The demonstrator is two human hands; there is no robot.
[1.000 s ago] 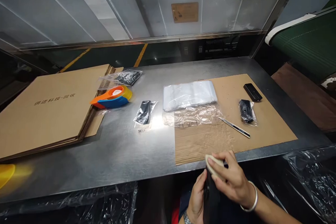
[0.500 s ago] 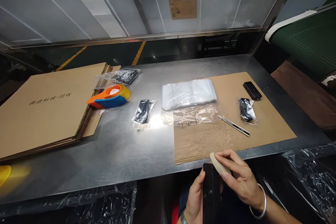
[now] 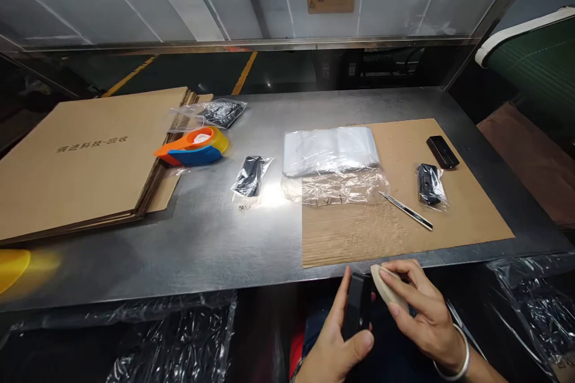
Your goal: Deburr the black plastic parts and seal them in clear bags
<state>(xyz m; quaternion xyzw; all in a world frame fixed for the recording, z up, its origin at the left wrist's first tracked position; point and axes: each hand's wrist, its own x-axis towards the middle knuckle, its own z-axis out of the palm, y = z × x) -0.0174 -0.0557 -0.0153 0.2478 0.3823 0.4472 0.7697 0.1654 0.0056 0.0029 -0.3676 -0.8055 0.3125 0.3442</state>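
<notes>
In front of the table's near edge, my left hand (image 3: 335,335) grips a black plastic case (image 3: 358,305), its thumb across the lower end and its index finger stretched along one side. My right hand (image 3: 420,305) pinches a beige, flat, rounded pad (image 3: 389,288) between thumb and fingers, just right of the case; a narrow gap shows between them. On the cardboard sheet (image 3: 341,239) beyond my hands lies a slim utility knife (image 3: 406,210). Farther right are a bagged black part (image 3: 430,184) and a bare black shell (image 3: 442,151).
A stack of clear plastic bags (image 3: 330,149) lies mid-table. To its left are a bagged black piece (image 3: 249,176), an orange and blue tape dispenser (image 3: 193,146), another bagged item (image 3: 222,112) and stacked cardboard (image 3: 99,161). Black plastic-lined containers (image 3: 179,341) stand below the near edge.
The black case has turned in my left hand, and the thumb now lies across its lower end. The pad has moved slightly right, away from the case. The camera view has shifted.
</notes>
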